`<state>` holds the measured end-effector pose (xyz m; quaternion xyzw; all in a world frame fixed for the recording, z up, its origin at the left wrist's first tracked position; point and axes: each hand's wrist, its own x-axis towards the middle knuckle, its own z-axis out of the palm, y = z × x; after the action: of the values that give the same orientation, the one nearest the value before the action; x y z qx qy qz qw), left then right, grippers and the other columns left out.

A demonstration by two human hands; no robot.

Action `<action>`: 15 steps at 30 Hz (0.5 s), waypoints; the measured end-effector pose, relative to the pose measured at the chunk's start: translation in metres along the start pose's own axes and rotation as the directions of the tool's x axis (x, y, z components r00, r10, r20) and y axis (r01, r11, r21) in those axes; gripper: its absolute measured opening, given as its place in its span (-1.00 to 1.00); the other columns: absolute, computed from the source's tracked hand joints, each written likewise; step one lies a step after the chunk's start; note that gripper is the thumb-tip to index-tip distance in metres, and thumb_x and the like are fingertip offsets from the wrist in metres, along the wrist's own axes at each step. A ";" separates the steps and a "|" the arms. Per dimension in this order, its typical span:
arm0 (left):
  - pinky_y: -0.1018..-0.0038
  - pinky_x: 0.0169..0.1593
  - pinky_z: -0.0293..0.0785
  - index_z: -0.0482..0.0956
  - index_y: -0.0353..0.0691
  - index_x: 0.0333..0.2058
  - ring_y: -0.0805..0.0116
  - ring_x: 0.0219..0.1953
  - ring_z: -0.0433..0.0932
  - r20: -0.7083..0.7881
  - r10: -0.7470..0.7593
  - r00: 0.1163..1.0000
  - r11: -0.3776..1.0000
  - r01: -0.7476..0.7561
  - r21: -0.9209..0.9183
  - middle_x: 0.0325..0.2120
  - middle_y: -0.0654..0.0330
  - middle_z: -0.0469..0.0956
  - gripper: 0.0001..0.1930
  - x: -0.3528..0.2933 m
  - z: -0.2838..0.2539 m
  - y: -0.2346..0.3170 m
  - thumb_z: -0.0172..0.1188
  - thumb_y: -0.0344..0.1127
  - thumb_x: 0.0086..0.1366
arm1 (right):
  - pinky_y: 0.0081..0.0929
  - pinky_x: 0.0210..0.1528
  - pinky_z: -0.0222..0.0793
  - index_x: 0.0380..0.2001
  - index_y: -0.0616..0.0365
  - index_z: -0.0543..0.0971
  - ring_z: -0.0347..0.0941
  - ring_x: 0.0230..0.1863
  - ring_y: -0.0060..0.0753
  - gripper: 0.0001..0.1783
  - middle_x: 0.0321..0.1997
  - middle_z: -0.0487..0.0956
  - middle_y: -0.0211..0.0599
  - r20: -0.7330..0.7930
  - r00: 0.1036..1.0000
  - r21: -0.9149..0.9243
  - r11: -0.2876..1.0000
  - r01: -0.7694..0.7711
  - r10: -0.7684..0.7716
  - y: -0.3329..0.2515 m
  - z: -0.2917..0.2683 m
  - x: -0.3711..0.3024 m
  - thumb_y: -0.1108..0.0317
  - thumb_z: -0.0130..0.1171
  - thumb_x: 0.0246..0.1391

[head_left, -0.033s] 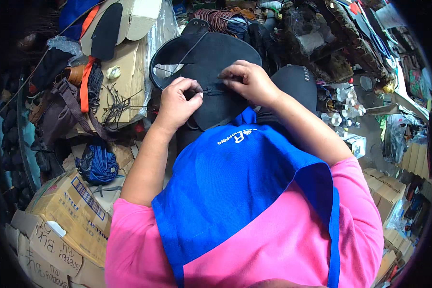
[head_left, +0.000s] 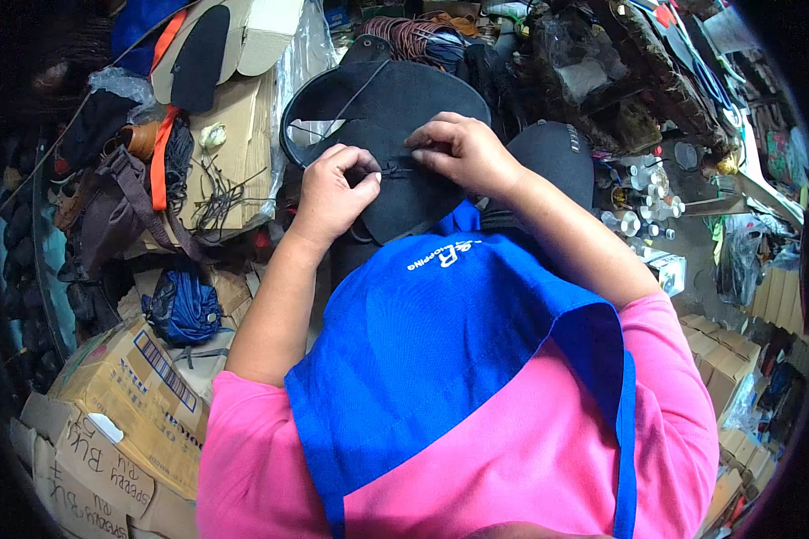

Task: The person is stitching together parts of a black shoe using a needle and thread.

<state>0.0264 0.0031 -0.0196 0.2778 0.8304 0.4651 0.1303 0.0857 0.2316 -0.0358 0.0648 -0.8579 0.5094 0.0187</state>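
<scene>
Before me, at the height of my lap, is a wide black curved piece [head_left: 368,103] with rounded edges and an opening at its left side. A thin black cord [head_left: 395,168], looking knotted or bunched, runs across its middle between my hands. My left hand [head_left: 342,184] pinches the cord's left part between thumb and forefinger. On the other side, my right hand [head_left: 463,154] has its thumb and fingers drawn together at the cord; the exact fingertip contact is too dark to make out. A thin line of cord also slants over the piece's upper left.
Cardboard sheets [head_left: 238,135] with loose black cords [head_left: 220,202] lie at the left, next to an orange strap [head_left: 162,162]. Another black rounded piece [head_left: 553,166] is by my right forearm. Several small bottles [head_left: 643,193] stand farther right; a cardboard box [head_left: 135,386] sits lower left.
My right hand has shifted very slightly left. My left hand and the black piece look unmoved.
</scene>
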 end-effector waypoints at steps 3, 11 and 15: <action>0.47 -0.25 0.48 0.63 -0.25 -0.45 0.38 -0.40 0.56 -0.011 -0.043 0.999 0.999 0.042 -0.013 -0.49 0.20 0.56 -0.91 0.000 0.002 0.002 0.29 -0.46 0.00 | -0.18 -0.11 0.44 -0.26 0.02 0.67 0.55 -0.16 -0.11 -0.69 -0.27 0.59 -0.23 0.105 0.981 -0.174 0.968 0.180 -0.163 -0.002 0.002 0.002 0.11 0.34 -0.04; 0.41 -0.32 0.45 0.63 -0.24 -0.47 0.33 -0.46 0.51 -0.050 0.004 0.999 0.998 0.000 0.069 -0.55 0.19 0.54 -0.91 0.001 0.006 0.000 0.30 -0.42 -0.02 | -0.17 -0.17 0.42 -0.32 0.06 0.62 0.57 -0.26 -0.05 -0.72 -0.38 0.62 -0.17 0.256 0.956 -0.211 0.974 -0.087 0.141 -0.009 -0.014 -0.010 0.18 0.32 -0.10; 0.43 -0.33 0.44 0.63 -0.25 -0.48 0.34 -0.46 0.50 -0.051 -0.020 0.998 0.999 0.023 0.049 -0.56 0.19 0.53 -0.91 0.001 0.006 -0.001 0.29 -0.41 -0.02 | -0.22 -0.30 0.45 -0.38 0.10 0.60 0.56 -0.33 -0.07 -0.81 -0.42 0.62 -0.17 0.119 0.985 -0.552 0.833 -0.042 0.128 -0.002 -0.044 -0.029 0.35 0.31 -0.14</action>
<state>0.0282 0.0074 -0.0233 0.2600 0.8476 0.4499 0.1073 0.1127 0.2722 -0.0157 0.0570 -0.9684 0.2372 -0.0511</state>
